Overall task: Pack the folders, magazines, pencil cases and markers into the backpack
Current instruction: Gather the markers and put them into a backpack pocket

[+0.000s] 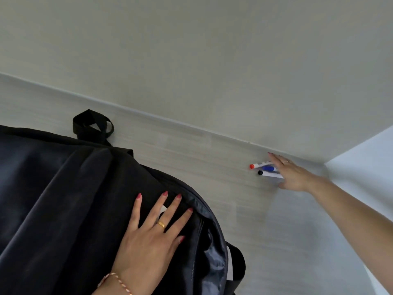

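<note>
While the left hand (148,233) is lying flat, fingers spread, on the backpack (63,199),
the right hand (292,174) is closing on three markers (264,168).

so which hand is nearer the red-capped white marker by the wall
Right. The right hand reaches onto the three markers, its fingers over the barrel of the red-capped white marker. The left hand lies flat on the black fabric backpack, well away.

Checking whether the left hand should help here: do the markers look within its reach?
Probably not without moving. The left hand lies flat on the backpack, far from the markers; the right hand is already on them.
</note>
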